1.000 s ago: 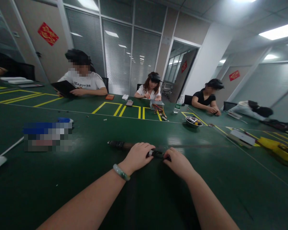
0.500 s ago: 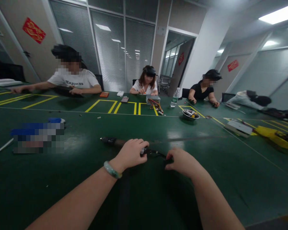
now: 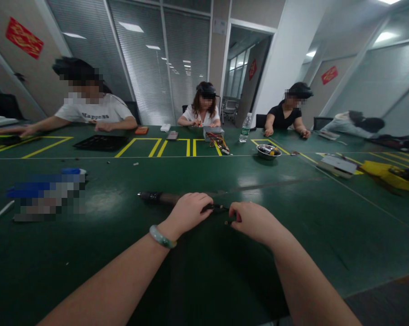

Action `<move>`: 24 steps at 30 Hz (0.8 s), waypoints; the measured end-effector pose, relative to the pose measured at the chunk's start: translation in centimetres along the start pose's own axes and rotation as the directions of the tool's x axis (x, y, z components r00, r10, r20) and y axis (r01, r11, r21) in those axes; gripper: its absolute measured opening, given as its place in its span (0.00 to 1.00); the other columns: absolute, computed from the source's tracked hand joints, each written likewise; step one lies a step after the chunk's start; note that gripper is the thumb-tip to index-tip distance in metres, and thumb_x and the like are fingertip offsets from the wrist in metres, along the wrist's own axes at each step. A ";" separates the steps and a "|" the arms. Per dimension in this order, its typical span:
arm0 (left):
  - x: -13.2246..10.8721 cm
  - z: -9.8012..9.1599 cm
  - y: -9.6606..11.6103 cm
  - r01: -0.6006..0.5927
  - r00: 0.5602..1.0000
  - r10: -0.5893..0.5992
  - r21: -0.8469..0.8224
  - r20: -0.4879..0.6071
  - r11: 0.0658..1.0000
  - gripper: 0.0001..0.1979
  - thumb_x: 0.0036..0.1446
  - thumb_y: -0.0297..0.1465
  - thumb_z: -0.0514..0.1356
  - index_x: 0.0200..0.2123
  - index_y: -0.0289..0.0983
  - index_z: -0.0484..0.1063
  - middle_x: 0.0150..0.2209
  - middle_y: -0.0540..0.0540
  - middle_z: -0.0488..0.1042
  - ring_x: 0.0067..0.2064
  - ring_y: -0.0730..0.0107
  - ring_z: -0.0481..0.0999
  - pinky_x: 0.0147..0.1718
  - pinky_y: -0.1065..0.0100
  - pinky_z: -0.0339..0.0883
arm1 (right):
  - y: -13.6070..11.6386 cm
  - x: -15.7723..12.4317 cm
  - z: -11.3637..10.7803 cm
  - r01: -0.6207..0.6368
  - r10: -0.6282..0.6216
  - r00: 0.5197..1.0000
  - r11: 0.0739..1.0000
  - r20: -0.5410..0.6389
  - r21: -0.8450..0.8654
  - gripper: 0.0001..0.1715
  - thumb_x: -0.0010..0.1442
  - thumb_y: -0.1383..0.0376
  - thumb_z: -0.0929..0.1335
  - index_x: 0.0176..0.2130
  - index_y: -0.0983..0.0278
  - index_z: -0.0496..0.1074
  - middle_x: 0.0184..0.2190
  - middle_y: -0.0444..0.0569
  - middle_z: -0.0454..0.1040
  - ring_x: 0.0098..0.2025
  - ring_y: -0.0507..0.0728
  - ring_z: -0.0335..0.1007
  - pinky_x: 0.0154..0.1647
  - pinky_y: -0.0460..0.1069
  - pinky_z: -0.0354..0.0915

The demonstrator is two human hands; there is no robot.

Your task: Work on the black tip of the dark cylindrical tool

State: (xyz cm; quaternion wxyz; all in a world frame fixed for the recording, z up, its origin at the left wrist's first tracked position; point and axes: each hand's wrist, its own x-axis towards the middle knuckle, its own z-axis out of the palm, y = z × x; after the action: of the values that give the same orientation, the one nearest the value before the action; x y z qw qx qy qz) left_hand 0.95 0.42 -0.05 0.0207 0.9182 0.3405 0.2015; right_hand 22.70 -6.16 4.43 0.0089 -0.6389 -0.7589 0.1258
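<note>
Dark tool (image 3: 156, 197) beneath the left grip (image 3: 190, 211)

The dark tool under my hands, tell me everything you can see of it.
The dark tool is a long, slim rod lying flat on the green table, running left to right. Its left end is a black ribbed cap, followed by a brownish barrel. The left hand curls over its middle and hides it. A thin black part comes out from under that hand toward the right hand, which sits at that end; whether it grips the tool cannot be told.
</note>
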 end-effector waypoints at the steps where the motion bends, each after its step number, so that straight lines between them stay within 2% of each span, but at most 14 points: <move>1: 0.0 0.0 -0.1 -0.005 1.000 0.005 0.000 0.000 1.000 0.06 0.61 0.33 0.59 0.41 0.41 0.71 0.42 0.49 0.74 0.44 0.65 0.72 0.44 0.63 0.64 | 0.0 -0.1 0.0 -0.011 0.011 0.999 1.000 0.036 -0.012 0.11 0.53 0.60 0.72 0.39 0.57 0.76 0.34 0.46 0.74 0.35 0.57 0.68 0.32 0.48 0.57; 4: -0.1 0.0 -0.3 -0.035 0.999 0.035 -0.011 -0.012 0.999 0.05 0.61 0.34 0.58 0.40 0.41 0.71 0.41 0.49 0.74 0.42 0.65 0.73 0.42 0.64 0.64 | -0.1 0.0 -0.1 -0.031 0.035 0.991 0.999 0.128 -0.035 0.06 0.55 0.60 0.72 0.33 0.59 0.77 0.30 0.45 0.75 0.32 0.56 0.69 0.29 0.47 0.55; 7: -0.1 0.1 -0.5 -0.063 0.997 0.061 -0.027 -0.040 0.998 0.05 0.60 0.33 0.59 0.39 0.42 0.71 0.40 0.50 0.74 0.41 0.66 0.73 0.41 0.64 0.64 | 0.0 0.7 -0.2 -0.067 0.068 0.995 0.998 0.071 -0.008 0.05 0.56 0.63 0.70 0.30 0.58 0.78 0.26 0.43 0.75 0.29 0.54 0.69 0.28 0.46 0.54; 9: -0.1 0.1 -0.6 -0.064 0.996 0.062 -0.031 -0.064 0.998 0.04 0.59 0.33 0.60 0.39 0.42 0.71 0.40 0.50 0.75 0.41 0.66 0.73 0.40 0.64 0.63 | 0.1 1.5 0.1 -0.110 0.111 0.992 0.994 -0.052 0.030 0.05 0.57 0.63 0.70 0.30 0.57 0.78 0.25 0.43 0.75 0.29 0.53 0.68 0.28 0.46 0.54; 11: -0.2 0.2 -0.8 -0.061 0.995 0.058 -0.031 -0.086 0.998 0.04 0.59 0.33 0.60 0.38 0.42 0.72 0.40 0.50 0.75 0.40 0.66 0.73 0.40 0.64 0.63 | 0.2 2.4 0.7 -0.139 0.158 0.960 0.986 -0.233 0.097 0.06 0.59 0.62 0.69 0.32 0.56 0.78 0.28 0.42 0.76 0.31 0.54 0.69 0.29 0.46 0.55; 13: -0.2 0.2 -1.0 -0.058 0.993 0.055 -0.028 -0.106 0.998 0.05 0.59 0.34 0.60 0.38 0.42 0.72 0.40 0.50 0.75 0.40 0.65 0.73 0.41 0.63 0.63 | 0.3 3.4 1.5 -0.090 0.154 0.894 0.982 -0.421 0.168 0.07 0.61 0.62 0.67 0.36 0.56 0.78 0.33 0.42 0.77 0.34 0.54 0.70 0.33 0.46 0.58; 15: -0.2 0.2 -1.3 -0.052 0.992 0.049 -0.023 -0.120 0.998 0.05 0.58 0.34 0.60 0.38 0.42 0.72 0.39 0.49 0.75 0.39 0.66 0.73 0.40 0.64 0.64 | 0.5 4.3 2.3 0.022 0.096 0.846 0.977 -0.525 0.214 0.07 0.62 0.63 0.67 0.38 0.56 0.77 0.37 0.41 0.77 0.37 0.53 0.70 0.37 0.46 0.60; 18: -0.4 0.0 -1.8 -0.041 0.992 0.038 -0.017 -0.124 0.999 0.05 0.58 0.34 0.60 0.38 0.41 0.73 0.39 0.49 0.75 0.39 0.66 0.74 0.39 0.65 0.64 | 0.6 5.2 3.4 0.151 0.002 0.870 0.951 -0.493 0.270 0.04 0.60 0.64 0.70 0.35 0.57 0.78 0.35 0.40 0.77 0.37 0.52 0.71 0.38 0.45 0.61; 24: -0.6 0.0 -2.4 -0.035 0.994 0.033 -0.022 -0.107 0.999 0.06 0.58 0.35 0.61 0.38 0.41 0.74 0.38 0.49 0.75 0.39 0.67 0.74 0.39 0.65 0.65 | 0.5 5.4 4.7 0.244 -0.098 0.887 0.929 -0.450 0.277 0.02 0.57 0.62 0.72 0.33 0.57 0.78 0.34 0.40 0.76 0.34 0.51 0.70 0.34 0.45 0.61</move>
State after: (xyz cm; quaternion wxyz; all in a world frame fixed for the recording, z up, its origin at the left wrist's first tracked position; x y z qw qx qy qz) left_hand -0.93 1.88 -0.69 0.0102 0.9115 0.3229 0.2545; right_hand 21.36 -1.72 -1.04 0.2923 -0.5699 -0.7608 0.1047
